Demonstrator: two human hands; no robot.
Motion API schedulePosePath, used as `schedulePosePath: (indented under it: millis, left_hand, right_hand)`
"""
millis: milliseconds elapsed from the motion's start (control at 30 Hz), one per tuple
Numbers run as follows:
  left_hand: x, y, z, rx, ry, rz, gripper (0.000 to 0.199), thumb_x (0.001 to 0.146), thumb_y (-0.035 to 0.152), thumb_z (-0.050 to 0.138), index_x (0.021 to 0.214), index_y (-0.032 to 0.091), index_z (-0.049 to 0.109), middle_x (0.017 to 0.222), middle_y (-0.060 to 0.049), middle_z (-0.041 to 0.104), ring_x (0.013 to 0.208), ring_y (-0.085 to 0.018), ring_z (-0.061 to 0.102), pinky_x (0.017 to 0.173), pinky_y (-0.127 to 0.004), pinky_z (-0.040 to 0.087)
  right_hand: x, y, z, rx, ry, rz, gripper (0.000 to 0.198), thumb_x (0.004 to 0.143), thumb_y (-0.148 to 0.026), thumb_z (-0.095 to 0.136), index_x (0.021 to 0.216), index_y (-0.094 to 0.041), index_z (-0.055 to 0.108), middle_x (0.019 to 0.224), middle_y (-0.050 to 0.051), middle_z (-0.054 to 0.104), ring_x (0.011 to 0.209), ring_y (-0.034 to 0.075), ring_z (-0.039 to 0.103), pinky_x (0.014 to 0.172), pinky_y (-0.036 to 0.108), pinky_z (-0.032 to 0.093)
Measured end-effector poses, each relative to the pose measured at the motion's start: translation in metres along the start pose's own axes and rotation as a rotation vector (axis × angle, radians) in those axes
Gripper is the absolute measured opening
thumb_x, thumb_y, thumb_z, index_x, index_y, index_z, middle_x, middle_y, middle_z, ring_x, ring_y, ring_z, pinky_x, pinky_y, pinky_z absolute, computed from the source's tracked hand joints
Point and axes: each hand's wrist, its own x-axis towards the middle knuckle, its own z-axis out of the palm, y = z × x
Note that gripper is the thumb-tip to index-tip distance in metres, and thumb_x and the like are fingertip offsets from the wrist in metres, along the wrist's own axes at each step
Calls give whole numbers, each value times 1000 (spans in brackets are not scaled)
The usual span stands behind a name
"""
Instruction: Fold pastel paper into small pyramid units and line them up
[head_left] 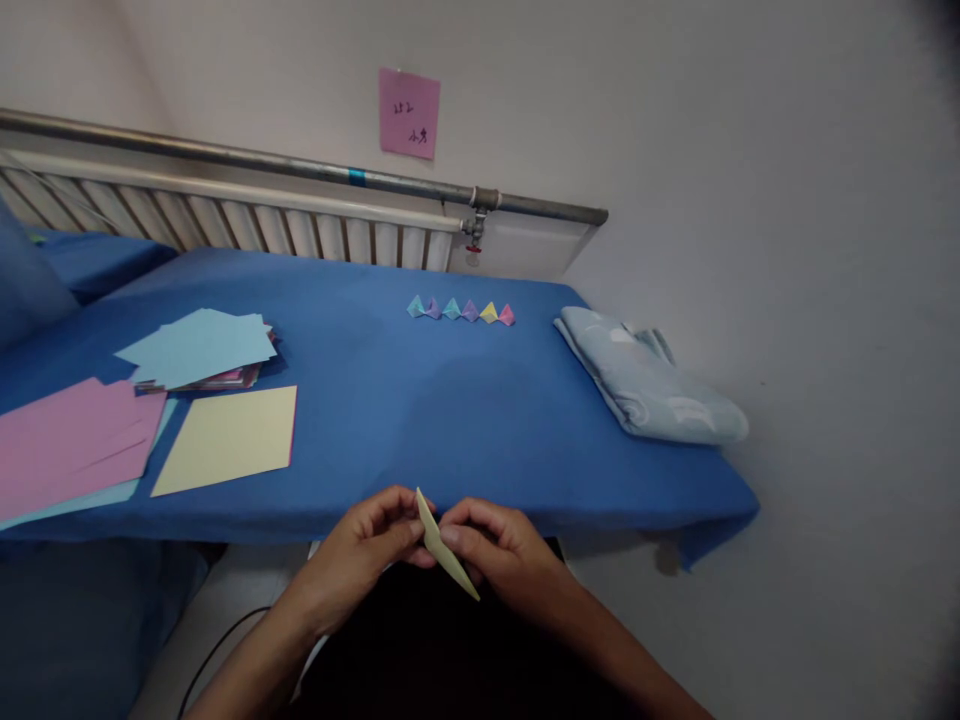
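A folded piece of yellow paper (448, 557), narrow and pointed at both ends, is held slantwise just off the table's front edge. My left hand (379, 535) grips it from the left, thumb against its face. From the other side my right hand (495, 545) pinches it near the middle, with fingertips partly hidden behind the paper. Farther back on the blue cloth stands a row of several small folded paper pieces (470, 310) in blue, purple, yellow and pink.
On the left lie yellow sheets (232, 440), pink sheets (75, 440) and a stack topped with light blue paper (199, 345). A folded blanket (645, 380) rests at the right end of the blue-covered table (345, 330). A radiator (300, 225) and metal pipe (247, 162) run behind.
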Motion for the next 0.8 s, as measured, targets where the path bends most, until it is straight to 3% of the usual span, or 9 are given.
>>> schedulePosePath:
  millis: [233, 800]
  left_hand:
    - [-2, 3, 0, 37, -32, -17, 17, 78, 33, 64, 87, 20, 62, 80, 2, 61, 75, -14, 57, 75, -31, 46]
    - [-1, -1, -5, 36, -79, 21, 12, 81, 30, 62, 85, 19, 62, 79, 2, 62, 73, -12, 58, 75, -29, 45]
  right_hand:
    - [2, 5, 0, 83, -52, 93, 19, 80, -36, 57, 80, -17, 61, 62, -4, 49, 53, 8, 38, 50, 21, 28]
    - [0, 1, 1, 139, -43, 104, 13, 77, -30, 58, 77, -18, 63, 65, -3, 55, 55, 8, 43, 54, 21, 35]
